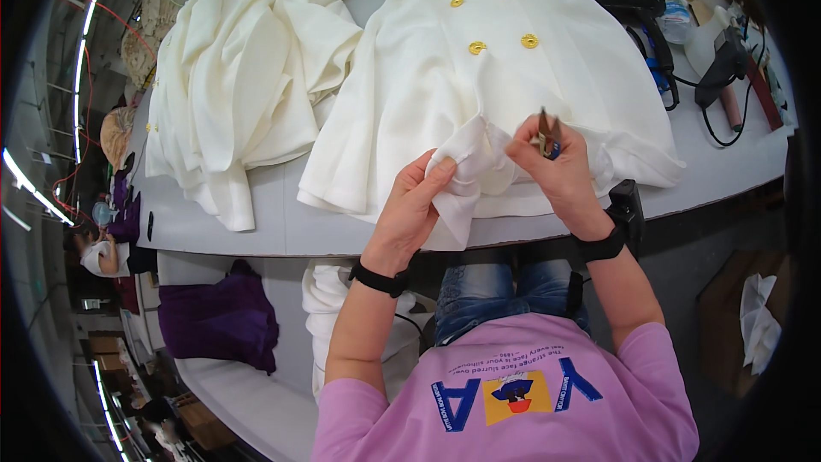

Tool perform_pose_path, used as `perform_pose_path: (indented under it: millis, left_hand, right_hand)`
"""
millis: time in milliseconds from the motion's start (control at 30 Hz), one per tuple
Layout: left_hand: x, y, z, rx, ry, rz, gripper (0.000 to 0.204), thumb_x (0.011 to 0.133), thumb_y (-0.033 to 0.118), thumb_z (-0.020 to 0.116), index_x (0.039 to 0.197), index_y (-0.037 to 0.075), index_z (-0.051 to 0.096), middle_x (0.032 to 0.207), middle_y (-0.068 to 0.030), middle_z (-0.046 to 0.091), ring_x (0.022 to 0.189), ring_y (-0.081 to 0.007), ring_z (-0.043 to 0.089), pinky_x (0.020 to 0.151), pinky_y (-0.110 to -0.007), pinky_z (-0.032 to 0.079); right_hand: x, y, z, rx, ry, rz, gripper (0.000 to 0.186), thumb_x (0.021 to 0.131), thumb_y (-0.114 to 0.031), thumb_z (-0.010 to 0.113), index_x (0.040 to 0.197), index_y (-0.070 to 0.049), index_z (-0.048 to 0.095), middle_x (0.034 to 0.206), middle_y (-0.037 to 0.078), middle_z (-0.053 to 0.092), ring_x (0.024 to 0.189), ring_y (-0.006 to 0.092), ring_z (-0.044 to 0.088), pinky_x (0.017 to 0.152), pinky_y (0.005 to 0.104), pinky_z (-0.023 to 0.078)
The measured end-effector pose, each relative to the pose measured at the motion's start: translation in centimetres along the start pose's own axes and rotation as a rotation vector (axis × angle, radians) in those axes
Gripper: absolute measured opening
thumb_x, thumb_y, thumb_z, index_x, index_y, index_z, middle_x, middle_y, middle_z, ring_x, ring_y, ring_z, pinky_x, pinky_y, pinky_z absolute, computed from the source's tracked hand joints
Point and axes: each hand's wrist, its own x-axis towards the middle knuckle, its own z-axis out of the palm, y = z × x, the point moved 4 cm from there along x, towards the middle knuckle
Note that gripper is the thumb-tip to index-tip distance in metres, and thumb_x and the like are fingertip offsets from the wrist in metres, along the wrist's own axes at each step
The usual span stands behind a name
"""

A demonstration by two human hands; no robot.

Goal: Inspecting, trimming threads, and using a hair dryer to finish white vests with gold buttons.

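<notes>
Down at the near edge of the worktop (256,231), both hands work on the hem of a white coat (479,94) that lies spread flat, its collar toward 12 o'clock and its four gold buttons (477,48) showing on the front. The left hand (410,205) is closed on a fold of the hem (466,162), thumb on top, lifting the cloth off the worktop. The right hand (556,167) sits just beside it at 3 o'clock, fingers pinched shut on a small snipper (547,135) with dark blades and a blue grip, its tip pointing toward 12 o'clock and touching or nearly touching the lifted fold; which of the two cannot be told. Each wrist wears a black band.

At 10 o'clock from the hands a heap of white garments (248,77) lies crumpled on the worktop, near the coat's left side. At 2 o'clock, well apart from the hands, stand a black steam iron (633,0), a clear plastic bottle (680,21) whose contents cannot be made out, and a black tool with a cord (723,64).

Below the worktop edge, at 8 o'clock, a purple cloth (218,316) lies on a lower white surface. At 4 o'clock a cardboard box (753,316) on the floor holds white scraps.
</notes>
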Motion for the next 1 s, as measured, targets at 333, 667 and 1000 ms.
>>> perform_pose_path:
  millis: [333,667,1000]
  left_hand:
    - [-0.4,1.1,1.5,1.244,0.086,0.592,0.027,0.079,0.014,0.065,0.103,0.003,0.062,0.087,-0.0093,0.063,0.079,-0.0262,0.063,0.071,-0.034,0.05]
    - [-1.8,4.7,-6.8,0.965,0.302,0.335,0.019,0.091,0.016,0.056,0.097,0.0,0.062,0.081,-0.0055,0.064,0.074,-0.0101,0.055,0.068,-0.027,0.045]
    - [-5.0,11.6,-5.7,0.716,0.427,0.453,0.026,0.094,0.026,0.057,0.098,0.001,0.06,0.082,0.0027,0.06,0.075,-0.0028,0.049,0.068,-0.018,0.041]
  right_hand:
    - [1.6,-0.8,-3.4,-0.315,0.287,0.159,0.023,0.087,-0.025,0.067,0.091,-0.004,0.058,0.067,-0.008,0.046,0.057,0.0025,0.038,0.05,0.0198,0.03]
    - [2.0,-7.1,-5.4,-0.385,0.457,-0.026,0.023,0.09,-0.027,0.063,0.084,-0.006,0.055,0.065,-0.009,0.039,0.055,0.0002,0.031,0.047,0.0184,0.023]
    - [1.2,-6.7,-3.9,-0.423,0.382,0.068,0.024,0.088,-0.023,0.063,0.082,-0.003,0.054,0.065,-0.006,0.044,0.061,0.0023,0.036,0.052,0.0207,0.029]
